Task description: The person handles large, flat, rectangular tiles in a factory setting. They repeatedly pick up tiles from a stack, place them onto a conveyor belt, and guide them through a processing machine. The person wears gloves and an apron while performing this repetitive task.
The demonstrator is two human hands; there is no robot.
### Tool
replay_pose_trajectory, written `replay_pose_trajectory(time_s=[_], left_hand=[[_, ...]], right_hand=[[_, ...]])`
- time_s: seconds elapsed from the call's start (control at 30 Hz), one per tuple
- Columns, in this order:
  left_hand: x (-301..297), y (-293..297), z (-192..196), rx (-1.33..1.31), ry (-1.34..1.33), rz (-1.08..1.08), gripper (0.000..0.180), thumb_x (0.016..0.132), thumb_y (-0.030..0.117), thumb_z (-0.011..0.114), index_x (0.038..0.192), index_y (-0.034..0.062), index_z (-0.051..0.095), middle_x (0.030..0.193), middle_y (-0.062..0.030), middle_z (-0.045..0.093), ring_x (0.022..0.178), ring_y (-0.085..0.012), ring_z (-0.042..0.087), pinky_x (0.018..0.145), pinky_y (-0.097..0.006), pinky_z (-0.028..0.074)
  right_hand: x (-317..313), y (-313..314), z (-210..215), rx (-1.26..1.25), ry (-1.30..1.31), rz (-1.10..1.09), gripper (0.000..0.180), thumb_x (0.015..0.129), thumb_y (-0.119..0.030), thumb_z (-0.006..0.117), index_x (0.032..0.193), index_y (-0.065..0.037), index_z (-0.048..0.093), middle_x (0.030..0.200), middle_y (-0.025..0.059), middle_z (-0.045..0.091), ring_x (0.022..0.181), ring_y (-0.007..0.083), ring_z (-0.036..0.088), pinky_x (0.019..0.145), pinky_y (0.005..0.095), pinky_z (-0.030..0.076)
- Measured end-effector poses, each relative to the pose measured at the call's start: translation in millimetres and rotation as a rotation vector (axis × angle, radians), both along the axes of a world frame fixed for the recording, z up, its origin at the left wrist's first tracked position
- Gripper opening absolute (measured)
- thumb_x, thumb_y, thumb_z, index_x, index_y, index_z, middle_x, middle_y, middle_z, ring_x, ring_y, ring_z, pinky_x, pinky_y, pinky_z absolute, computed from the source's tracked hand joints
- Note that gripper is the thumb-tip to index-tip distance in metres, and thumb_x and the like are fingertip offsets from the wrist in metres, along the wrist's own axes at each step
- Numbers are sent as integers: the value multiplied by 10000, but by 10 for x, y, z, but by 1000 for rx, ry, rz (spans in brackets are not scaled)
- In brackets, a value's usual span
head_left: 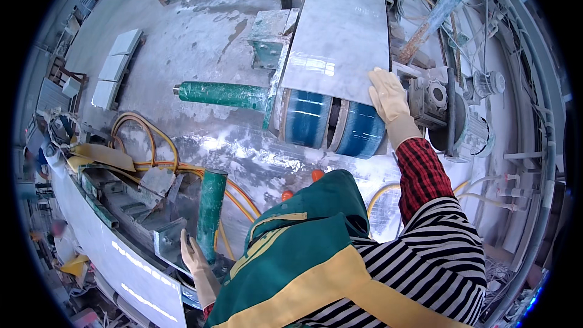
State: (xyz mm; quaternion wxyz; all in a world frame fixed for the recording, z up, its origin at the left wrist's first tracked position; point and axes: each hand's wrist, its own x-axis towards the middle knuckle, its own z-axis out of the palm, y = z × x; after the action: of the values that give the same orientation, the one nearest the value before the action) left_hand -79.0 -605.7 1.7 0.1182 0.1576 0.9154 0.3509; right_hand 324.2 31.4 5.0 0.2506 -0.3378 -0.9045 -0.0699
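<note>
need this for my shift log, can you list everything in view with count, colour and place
stone slab: one, pale grey, top centre, lying on the rollers
blue rollers: two showing, blue, under the slab's near end
horizontal green cylinder: one, green, left of the rollers
upright green post: one, green, lower left
hoses: several, yellow-orange, on the wet floor at left
stone tiles: three, light grey, upper left on the floor
motor: one, grey, right of the rollers
apron: one, green with yellow bands, bottom centre
left hand: one, pale glove, beside the upright green post
right hand: one, pale glove, red checked sleeve, on the slab's near right corner
</note>
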Motion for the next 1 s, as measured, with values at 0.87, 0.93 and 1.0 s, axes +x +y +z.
replay_pose_trajectory(time_s=[0.87,0.93,1.0], left_hand=[[-153,-1634,-246,-928,270,336,623,1060,477,510,1570,122,457,1668,-252,302,1511,-445,299,1229,-547,277],[-158,-1639,-217,-920,258,331,623,1061,484,507,1569,127,459,1671,-252,297,1515,-445,295,1230,-549,275],[-130,-1652,-186,-917,242,343,619,1061,489,505,1566,133,465,1672,-255,294,1517,-445,292,1231,-549,273]], right_hand=[[215,-287,-273,-21,46,-267,353,949,-158,623,1281,-39,633,1218,201,687,1160,384,637,1038,464,492],[263,-217,-333,-88,10,-311,350,968,-135,594,1305,-51,641,1244,199,689,1172,377,638,1038,461,494],[243,-141,-277,-256,-59,-362,350,966,-117,586,1306,-65,652,1253,194,691,1172,373,640,1042,458,496]])
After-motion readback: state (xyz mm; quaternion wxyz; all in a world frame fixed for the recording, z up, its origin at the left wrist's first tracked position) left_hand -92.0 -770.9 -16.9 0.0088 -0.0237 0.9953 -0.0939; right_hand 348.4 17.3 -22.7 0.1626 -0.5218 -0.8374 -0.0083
